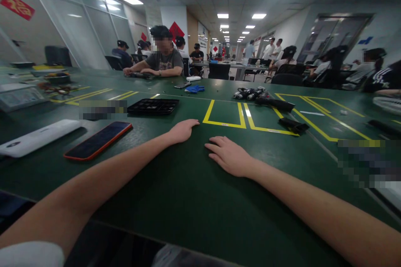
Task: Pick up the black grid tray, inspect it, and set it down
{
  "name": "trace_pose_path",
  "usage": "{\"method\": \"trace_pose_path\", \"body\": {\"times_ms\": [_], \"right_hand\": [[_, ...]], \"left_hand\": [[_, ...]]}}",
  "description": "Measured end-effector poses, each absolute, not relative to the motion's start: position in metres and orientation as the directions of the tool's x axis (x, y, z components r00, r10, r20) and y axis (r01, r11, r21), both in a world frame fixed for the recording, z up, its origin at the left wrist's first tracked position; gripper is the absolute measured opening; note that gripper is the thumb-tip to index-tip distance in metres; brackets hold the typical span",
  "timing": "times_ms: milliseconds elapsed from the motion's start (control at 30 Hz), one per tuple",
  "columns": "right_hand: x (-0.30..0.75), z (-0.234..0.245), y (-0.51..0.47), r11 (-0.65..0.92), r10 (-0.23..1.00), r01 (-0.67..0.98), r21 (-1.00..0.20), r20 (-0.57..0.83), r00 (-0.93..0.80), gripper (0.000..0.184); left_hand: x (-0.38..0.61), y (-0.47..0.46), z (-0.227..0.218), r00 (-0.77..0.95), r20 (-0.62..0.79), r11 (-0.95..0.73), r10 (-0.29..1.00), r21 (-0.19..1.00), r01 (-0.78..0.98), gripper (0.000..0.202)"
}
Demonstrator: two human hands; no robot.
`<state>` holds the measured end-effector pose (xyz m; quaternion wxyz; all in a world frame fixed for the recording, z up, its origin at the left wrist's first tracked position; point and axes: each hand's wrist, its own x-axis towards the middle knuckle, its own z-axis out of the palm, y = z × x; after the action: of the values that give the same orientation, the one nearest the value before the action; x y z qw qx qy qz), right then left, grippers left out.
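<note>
My left hand (183, 130) rests palm down on the green table (175, 191), fingers stretched out flat and holding nothing. My right hand (228, 155) lies flat beside it, fingers spread toward the left, also empty. Both forearms stretch across the table from the near edge. Just beyond the hands are yellow taped rectangles (224, 114). A black tray (153, 106) sits further back to the left of them.
A phone in a red case (97, 140) and a white device (37, 137) lie at the left. Black tools and metal parts (266, 96) lie at the back right, blue gloves (194, 88) further back. A person (163, 60) sits across the table; others sit behind.
</note>
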<state>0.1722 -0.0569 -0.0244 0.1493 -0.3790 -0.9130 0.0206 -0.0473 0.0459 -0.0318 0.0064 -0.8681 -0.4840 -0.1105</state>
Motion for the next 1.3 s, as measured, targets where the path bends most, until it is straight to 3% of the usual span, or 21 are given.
{"method": "trace_pose_path", "body": {"times_ms": [100, 167, 267, 367, 433, 533, 600, 733, 867, 967, 1100, 1300], "right_hand": [[0.181, -0.022, -0.047, 0.741, 0.669, 0.649, -0.172, 0.276, -0.69, 0.045], [0.204, -0.018, -0.028, 0.671, 0.718, 0.727, -0.146, 0.372, -0.588, 0.043], [0.258, -0.015, 0.001, 0.4, 0.794, 0.91, -0.108, 0.536, -0.286, 0.039], [0.318, -0.02, 0.017, 0.054, 0.791, 0.995, -0.089, 0.612, 0.012, 0.043], [0.35, -0.026, 0.02, -0.164, 0.783, 0.982, -0.089, 0.594, 0.185, 0.049], [0.379, -0.035, 0.021, -0.409, 0.831, 0.901, -0.148, 0.348, 0.434, 0.057], [0.384, -0.038, 0.02, -0.444, 0.853, 0.884, -0.146, 0.233, 0.467, 0.058], [0.379, -0.037, 0.018, -0.422, 0.867, 0.896, -0.137, 0.227, 0.443, 0.056], [0.378, -0.036, 0.017, -0.411, 0.871, 0.899, -0.151, 0.227, 0.436, 0.055], [0.382, -0.039, 0.019, -0.394, 0.876, 0.909, -0.14, 0.243, 0.417, 0.054], [0.388, -0.045, 0.023, -0.378, 0.879, 0.921, -0.094, 0.276, 0.389, 0.053], [0.386, -0.045, 0.023, -0.362, 0.876, 0.927, -0.097, 0.303, 0.374, 0.051]], "left_hand": [[-0.044, 0.039, -0.024, 0.493, 0.279, -0.524, 0.824, 0.046, 0.851, 0.043], [-0.038, 0.028, -0.021, 0.513, 0.331, -0.551, 0.792, 0.024, 0.834, 0.042], [-0.025, 0.002, -0.02, 0.656, 0.245, -0.686, 0.714, 0.059, 0.725, 0.041], [-0.011, -0.023, -0.02, 0.782, 0.135, -0.793, 0.609, 0.121, 0.597, 0.04], [-0.005, -0.033, -0.019, 0.805, 0.126, -0.814, 0.579, 0.138, 0.564, 0.038], [-0.001, -0.037, -0.018, 0.811, 0.147, -0.824, 0.565, 0.153, 0.546, 0.035], [-0.001, -0.036, -0.018, 0.816, 0.179, -0.835, 0.55, 0.147, 0.531, 0.034], [-0.008, -0.023, -0.016, 0.74, 0.306, -0.784, 0.599, 0.031, 0.621, 0.032], [-0.027, 0.009, -0.012, 0.418, 0.372, -0.44, 0.829, -0.027, 0.898, 0.038], [-0.042, 0.03, -0.014, 0.221, 0.237, -0.243, 0.946, 0.072, 0.967, 0.034], [-0.048, 0.039, -0.019, 0.204, 0.197, -0.265, 0.959, 0.367, 0.892, 0.014], [-0.075, 0.063, 0.005, 0.045, 0.144, -0.134, 0.989, 0.704, 0.697, 0.021]]}}
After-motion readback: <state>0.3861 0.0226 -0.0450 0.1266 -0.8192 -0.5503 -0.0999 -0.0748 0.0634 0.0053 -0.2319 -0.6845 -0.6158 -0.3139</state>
